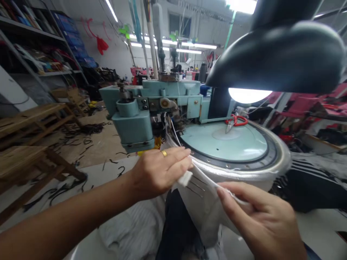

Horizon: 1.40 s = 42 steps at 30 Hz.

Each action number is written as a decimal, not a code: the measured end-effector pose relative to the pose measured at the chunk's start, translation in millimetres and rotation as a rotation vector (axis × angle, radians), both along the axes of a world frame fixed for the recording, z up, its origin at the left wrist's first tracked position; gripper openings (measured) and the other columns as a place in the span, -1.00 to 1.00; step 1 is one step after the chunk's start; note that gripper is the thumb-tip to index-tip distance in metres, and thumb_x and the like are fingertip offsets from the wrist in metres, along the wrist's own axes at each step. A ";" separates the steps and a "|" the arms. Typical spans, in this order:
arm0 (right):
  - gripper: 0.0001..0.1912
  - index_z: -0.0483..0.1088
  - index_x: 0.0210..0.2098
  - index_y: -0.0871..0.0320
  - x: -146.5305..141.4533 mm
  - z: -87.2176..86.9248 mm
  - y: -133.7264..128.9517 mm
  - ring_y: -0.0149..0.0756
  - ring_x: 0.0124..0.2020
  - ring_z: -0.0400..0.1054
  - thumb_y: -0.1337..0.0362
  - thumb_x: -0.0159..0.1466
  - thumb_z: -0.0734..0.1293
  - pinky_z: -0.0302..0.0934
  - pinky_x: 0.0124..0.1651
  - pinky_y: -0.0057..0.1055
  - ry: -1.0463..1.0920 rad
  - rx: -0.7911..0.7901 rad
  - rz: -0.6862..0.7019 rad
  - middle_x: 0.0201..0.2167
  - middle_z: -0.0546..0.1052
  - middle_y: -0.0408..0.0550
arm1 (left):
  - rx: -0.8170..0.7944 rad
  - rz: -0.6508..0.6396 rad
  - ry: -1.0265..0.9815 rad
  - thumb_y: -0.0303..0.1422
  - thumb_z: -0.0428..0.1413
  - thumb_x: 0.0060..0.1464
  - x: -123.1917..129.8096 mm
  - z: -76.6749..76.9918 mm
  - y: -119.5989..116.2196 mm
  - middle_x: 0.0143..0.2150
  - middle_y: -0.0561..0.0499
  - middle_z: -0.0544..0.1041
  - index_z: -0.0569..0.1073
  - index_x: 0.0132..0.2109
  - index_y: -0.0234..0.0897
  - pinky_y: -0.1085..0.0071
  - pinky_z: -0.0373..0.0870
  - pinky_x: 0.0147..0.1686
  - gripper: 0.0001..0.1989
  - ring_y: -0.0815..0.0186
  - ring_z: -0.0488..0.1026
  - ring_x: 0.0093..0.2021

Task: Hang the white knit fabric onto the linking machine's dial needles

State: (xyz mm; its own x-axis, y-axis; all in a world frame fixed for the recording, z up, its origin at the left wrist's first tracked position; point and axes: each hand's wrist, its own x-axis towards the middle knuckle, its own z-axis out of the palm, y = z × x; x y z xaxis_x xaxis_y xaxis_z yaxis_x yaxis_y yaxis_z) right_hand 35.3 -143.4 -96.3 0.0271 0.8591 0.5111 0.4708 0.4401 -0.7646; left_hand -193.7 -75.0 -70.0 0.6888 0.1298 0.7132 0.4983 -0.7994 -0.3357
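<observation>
Left hand point(159, 173) at 6 o'clock: grip pinching white knit fabric point(200, 206), nearer the teal linking machine dial point(225, 142). Right hand point(257, 220) at 4 o'clock: grip pinching same fabric's edge, long axis toward 10 o'clock.

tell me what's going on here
A person is pinching white fabric between their left hand and right hand, close to the front of a teal sewing machine. The fabric's upper edge runs toward the needle area and along the rim of the machine's round bed. Red-handled scissors lie on that bed, beneath a dark lamp that is switched on.
</observation>
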 end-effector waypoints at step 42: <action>-0.76 0.54 -0.56 0.10 4.2 7.0 2.9 -0.52 -0.72 0.23 0.22 0.23 0.41 0.18 -0.59 -0.63 -0.099 0.096 -0.231 -0.71 0.45 -0.28 | -0.006 -0.033 0.035 -0.51 0.03 0.25 48.4 10.5 -12.2 -0.12 -0.22 0.66 0.56 -0.18 -0.45 0.35 0.59 -0.38 -0.80 0.12 0.63 -0.16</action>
